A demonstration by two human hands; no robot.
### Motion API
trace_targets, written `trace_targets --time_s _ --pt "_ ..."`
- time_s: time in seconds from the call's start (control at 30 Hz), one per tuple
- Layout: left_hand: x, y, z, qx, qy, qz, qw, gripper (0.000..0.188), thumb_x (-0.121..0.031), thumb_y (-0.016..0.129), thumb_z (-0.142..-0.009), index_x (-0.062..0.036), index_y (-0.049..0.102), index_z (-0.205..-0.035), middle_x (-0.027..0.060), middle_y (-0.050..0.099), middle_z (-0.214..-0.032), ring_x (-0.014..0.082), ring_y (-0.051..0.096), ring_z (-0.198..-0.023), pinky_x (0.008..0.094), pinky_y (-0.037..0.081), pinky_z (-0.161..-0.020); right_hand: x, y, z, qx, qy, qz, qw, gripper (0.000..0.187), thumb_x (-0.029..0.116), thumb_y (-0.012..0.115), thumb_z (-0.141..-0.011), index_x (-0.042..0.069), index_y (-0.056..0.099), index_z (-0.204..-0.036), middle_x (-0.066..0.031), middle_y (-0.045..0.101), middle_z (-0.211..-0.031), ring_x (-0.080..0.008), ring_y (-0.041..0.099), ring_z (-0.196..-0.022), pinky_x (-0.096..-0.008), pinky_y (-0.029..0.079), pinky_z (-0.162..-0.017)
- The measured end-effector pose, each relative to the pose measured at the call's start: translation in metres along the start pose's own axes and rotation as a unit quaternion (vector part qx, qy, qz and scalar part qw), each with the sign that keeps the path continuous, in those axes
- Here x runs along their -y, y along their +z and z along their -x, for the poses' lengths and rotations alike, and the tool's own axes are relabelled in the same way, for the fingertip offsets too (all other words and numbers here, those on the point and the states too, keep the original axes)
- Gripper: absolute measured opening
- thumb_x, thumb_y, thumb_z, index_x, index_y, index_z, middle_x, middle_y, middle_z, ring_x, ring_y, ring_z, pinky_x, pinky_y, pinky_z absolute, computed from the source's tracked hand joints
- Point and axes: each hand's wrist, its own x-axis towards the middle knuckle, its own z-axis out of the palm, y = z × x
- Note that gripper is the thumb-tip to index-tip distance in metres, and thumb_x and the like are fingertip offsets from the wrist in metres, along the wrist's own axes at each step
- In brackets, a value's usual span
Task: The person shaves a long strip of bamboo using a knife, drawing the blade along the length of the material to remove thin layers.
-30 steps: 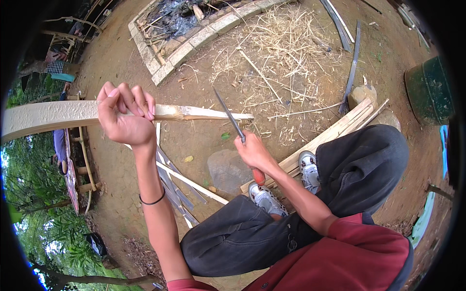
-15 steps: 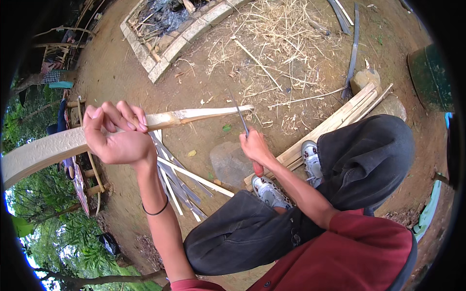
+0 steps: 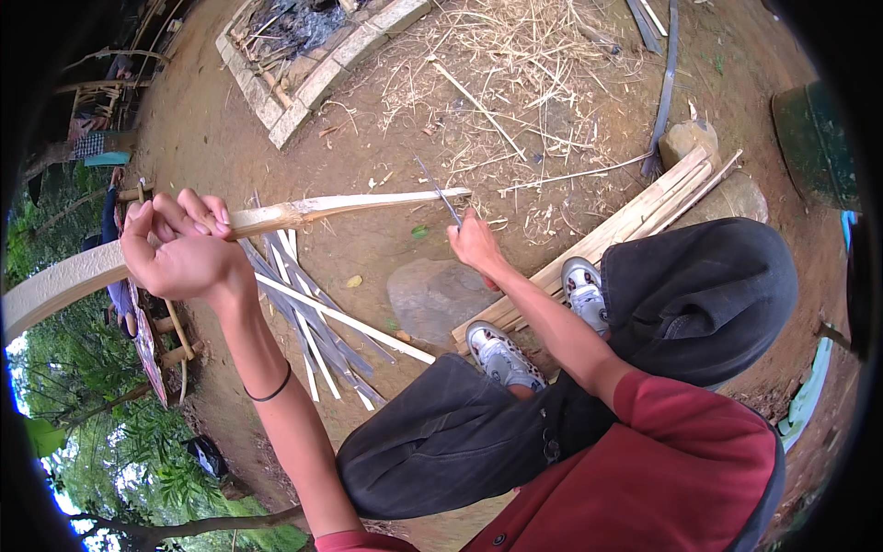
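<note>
My left hand (image 3: 189, 253) is closed around a long pale strip of split bamboo (image 3: 340, 204), which runs from the left rim of the view across to a thin tip in the middle. Near that tip, the narrow blade of a knife (image 3: 442, 197) crosses the strip and seems to touch it. The knife is gripped in my right hand (image 3: 477, 248); its reddish handle shows only a little below my fist. Whether the edge is cutting into the bamboo I cannot tell.
Pale and dark strips (image 3: 322, 313) lie in a heap below my left wrist. A flat stone (image 3: 432, 299) is by my shoes. Split bamboo lengths (image 3: 635, 216) lie at the right, shavings (image 3: 524, 64) beyond, and a brick-edged fire pit (image 3: 317, 92) at the top left.
My left hand and the bamboo have shifted left. My right hand has moved slightly up and left, and the knife blade now leans further left, still across the strip near its tip.
</note>
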Motion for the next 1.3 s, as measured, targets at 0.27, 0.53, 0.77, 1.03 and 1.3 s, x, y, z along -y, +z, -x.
trace_targets --time_s 0.27,0.53,0.77,1.03,1.3 --pt "0.011 -0.026 -0.007 -0.055 -0.009 -0.025 0.998 0.028 -0.020 0.040 -0.089 -0.0135 0.026 -0.065 0.0017 0.022 -0.052 0.0140 0.024 -0.042 0.0271 0.028 -0.040 0.039 -0.008 0.034 0.025 -0.038 -0.060 0.997 0.047 0.022 0.052 -0.085 -0.017 0.046 -0.112 -0.0284 0.062 -0.065 -0.0461 0.065 -0.069 -0.0532 0.052 -0.065" --pt "0.008 -0.009 -0.008 -0.055 0.006 -0.015 0.998 0.023 -0.016 0.038 -0.090 -0.0104 0.030 -0.068 0.0022 0.022 -0.053 0.0144 0.026 -0.043 0.0285 0.030 -0.041 -0.034 0.023 -0.015 -0.023 0.029 -0.043 0.998 0.050 0.025 0.055 -0.083 -0.011 0.047 -0.117 -0.0301 0.065 -0.074 -0.0470 0.066 -0.074 -0.0524 0.052 -0.072" --pt "0.012 -0.024 -0.008 -0.070 -0.011 -0.031 0.997 0.027 -0.017 0.037 -0.091 -0.0119 0.026 -0.066 0.0024 0.023 -0.055 0.0148 0.027 -0.044 0.0288 0.030 -0.043 0.018 0.013 0.030 -0.011 -0.036 -0.100 0.994 0.043 0.022 0.054 -0.085 -0.007 0.048 -0.116 -0.0236 0.063 -0.065 -0.0428 0.066 -0.067 -0.0517 0.051 -0.064" --pt "0.011 -0.032 -0.003 -0.068 0.005 -0.046 0.997 0.025 -0.016 0.038 -0.090 -0.0114 0.030 -0.067 0.0020 0.023 -0.054 0.0143 0.026 -0.045 0.0286 0.030 -0.044 -0.015 -0.002 -0.022 0.141 0.199 -0.136 0.960 0.036 0.026 0.055 -0.086 -0.008 0.060 -0.096 -0.0275 0.065 -0.071 -0.0462 0.066 -0.076 -0.0518 0.053 -0.071" --pt "0.009 -0.030 -0.020 -0.036 -0.024 -0.029 0.999 0.028 -0.016 0.036 -0.090 -0.0134 0.026 -0.064 0.0019 0.022 -0.053 0.0144 0.027 -0.046 0.0289 0.031 -0.046 -0.054 0.024 -0.027 0.036 0.045 -0.046 0.997 0.041 0.030 0.055 -0.088 -0.010 0.061 -0.083 -0.0241 0.065 -0.067 -0.0344 0.067 -0.054 -0.0456 0.054 -0.054"
